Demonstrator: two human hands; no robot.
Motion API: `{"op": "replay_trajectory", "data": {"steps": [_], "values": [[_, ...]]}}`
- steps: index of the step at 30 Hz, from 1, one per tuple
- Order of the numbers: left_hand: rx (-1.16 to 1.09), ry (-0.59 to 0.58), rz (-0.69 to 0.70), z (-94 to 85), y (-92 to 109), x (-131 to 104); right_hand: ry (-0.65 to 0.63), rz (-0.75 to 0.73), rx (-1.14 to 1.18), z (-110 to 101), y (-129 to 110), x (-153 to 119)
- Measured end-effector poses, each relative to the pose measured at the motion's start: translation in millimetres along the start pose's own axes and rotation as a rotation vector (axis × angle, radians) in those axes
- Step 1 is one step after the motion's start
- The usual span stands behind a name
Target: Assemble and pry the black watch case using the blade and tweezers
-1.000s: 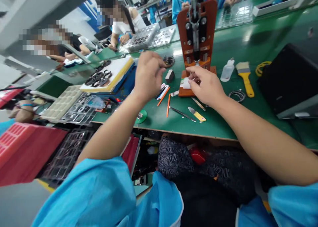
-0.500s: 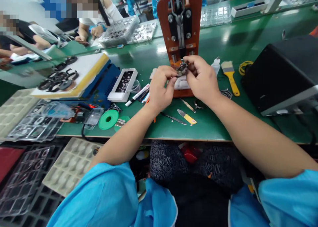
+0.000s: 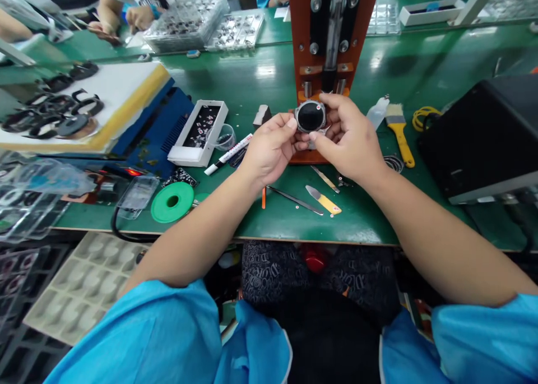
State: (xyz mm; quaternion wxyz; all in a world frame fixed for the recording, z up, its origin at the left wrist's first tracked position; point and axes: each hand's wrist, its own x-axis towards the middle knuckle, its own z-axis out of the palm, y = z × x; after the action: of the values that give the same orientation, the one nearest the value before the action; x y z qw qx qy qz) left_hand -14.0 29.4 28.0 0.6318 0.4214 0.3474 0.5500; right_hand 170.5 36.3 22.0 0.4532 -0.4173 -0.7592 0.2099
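Note:
Between my two hands is a round watch case (image 3: 310, 116) with a black face turned up toward me and a small pale sticker near its upper right edge. My left hand (image 3: 273, 147) pinches its left rim between thumb and fingers. Closed around the right and lower side is my right hand (image 3: 351, 137), its thumb at the bottom edge. The watch case is held in front of the base of an orange-brown lever press (image 3: 302, 42), whose lower part is partly hidden by my hands.
Tweezers (image 3: 294, 199) and a yellow-handled blade (image 3: 323, 199) lie near the front edge. Left are a marker (image 3: 229, 155), a white parts box (image 3: 188, 157), a green spool (image 3: 159, 203) and a blue machine (image 3: 152, 132). A brush (image 3: 402, 140) and black box (image 3: 483, 132) stand right. Co-workers sit opposite.
The watch case has been turned so its black face shows toward me. Both hands still hold it. The camera view has shifted, so the bench things sit differently in the picture.

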Motion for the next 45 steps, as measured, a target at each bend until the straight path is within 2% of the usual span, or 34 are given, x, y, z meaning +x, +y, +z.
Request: {"op": "replay_trajectory", "data": {"steps": [7,15,23,28,34,39,45], "values": [[-0.022,-0.015,-0.018,-0.2,-2.8,0.8,-0.044,0.015,-0.064,1.5,-1.3,-0.9],[-0.024,-0.046,-0.02,-1.9,-2.6,0.1,-0.043,-0.003,0.048,1.5,-1.4,0.4],[-0.008,-0.011,-0.01,-0.1,-3.8,-1.6,-0.065,0.01,0.111,-0.9,-4.3,1.9],[0.03,0.004,-0.026,0.4,-2.4,-2.2,-0.085,0.04,0.071,0.1,-4.2,1.5],[0.024,-0.015,-0.001,1.1,-1.0,-3.5,-0.07,-0.029,0.104,0.3,-0.5,1.6],[0.012,-0.003,-0.002,-1.3,-2.5,-0.3,-0.13,0.052,0.029,-2.1,0.0,2.3],[0.135,0.045,-0.069,-3.7,-4.0,1.0,-0.167,0.044,-0.077,-7.6,1.7,3.4]]}}
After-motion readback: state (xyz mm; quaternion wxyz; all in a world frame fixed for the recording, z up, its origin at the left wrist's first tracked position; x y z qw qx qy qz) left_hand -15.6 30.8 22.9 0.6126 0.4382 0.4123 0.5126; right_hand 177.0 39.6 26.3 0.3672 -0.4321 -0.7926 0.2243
